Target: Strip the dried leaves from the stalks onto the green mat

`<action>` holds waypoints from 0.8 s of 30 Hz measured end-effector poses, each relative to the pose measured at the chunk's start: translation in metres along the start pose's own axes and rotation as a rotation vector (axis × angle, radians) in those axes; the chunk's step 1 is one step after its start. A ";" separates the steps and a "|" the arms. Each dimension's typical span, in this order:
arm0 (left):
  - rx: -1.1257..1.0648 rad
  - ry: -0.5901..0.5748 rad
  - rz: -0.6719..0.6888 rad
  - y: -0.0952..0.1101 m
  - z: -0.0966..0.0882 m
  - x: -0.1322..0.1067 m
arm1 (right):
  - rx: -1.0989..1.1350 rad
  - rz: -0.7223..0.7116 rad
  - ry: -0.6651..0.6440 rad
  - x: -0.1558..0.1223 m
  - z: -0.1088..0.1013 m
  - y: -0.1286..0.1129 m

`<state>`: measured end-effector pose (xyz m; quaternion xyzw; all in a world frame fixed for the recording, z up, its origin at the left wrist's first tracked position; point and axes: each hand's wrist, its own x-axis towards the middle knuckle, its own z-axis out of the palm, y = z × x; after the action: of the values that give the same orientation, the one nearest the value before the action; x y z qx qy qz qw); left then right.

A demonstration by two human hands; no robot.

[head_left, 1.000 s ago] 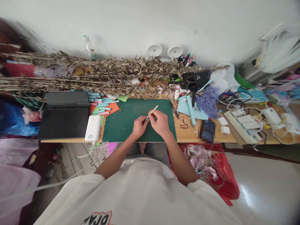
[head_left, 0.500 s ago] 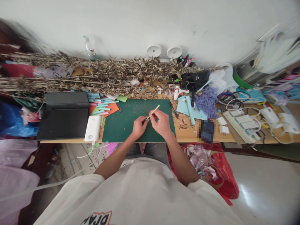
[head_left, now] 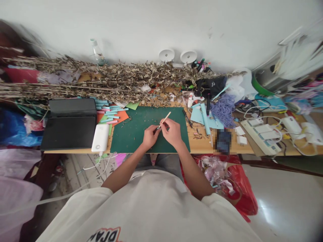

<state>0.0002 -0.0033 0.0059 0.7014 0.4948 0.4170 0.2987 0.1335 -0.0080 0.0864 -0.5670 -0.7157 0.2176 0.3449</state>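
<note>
Both hands meet over the dark green cutting mat [head_left: 136, 134]. My right hand [head_left: 172, 131] is closed in a pinch round a thin, pale wooden stick [head_left: 166, 116], whose upper end slants up and to the right. Close beside it, my left hand [head_left: 150, 136] is closed, thumb and fingers pressed together at the stick's lower end. A tiny light-blue and dark piece [head_left: 158, 127] shows between the fingertips; its kind is too small to make out. Dark crumbs lie scattered on the mat.
Left of the mat are a white power bank [head_left: 100, 137], a black tablet case [head_left: 69, 132] and rolled paper tubes [head_left: 112, 112]. Dried plant stems [head_left: 126, 80] span the back. To the right lie a glue gun [head_left: 193, 99], purple yarn [head_left: 224, 109] and a power strip [head_left: 261, 137].
The stick has tilted slightly more upright and its top has shifted a little left. My right hand has turned slightly with it; my left hand stays nearly still.
</note>
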 end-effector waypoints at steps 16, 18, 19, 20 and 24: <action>0.005 0.007 -0.002 0.000 0.000 0.000 | -0.031 0.021 -0.030 0.000 -0.001 0.002; 0.004 0.004 -0.001 0.000 0.000 0.000 | -0.032 0.001 -0.048 0.000 0.000 0.002; 0.002 0.002 0.000 0.000 -0.001 0.000 | -0.028 -0.003 -0.046 0.000 0.000 0.002; -0.001 0.003 0.001 0.000 -0.001 0.000 | -0.024 -0.003 -0.036 -0.001 0.001 0.002; -0.014 0.012 -0.003 0.001 -0.001 0.000 | -0.010 -0.006 0.021 -0.003 0.000 0.002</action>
<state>-0.0001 -0.0037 0.0071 0.6959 0.4947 0.4244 0.3013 0.1349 -0.0100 0.0845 -0.5689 -0.7148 0.2069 0.3503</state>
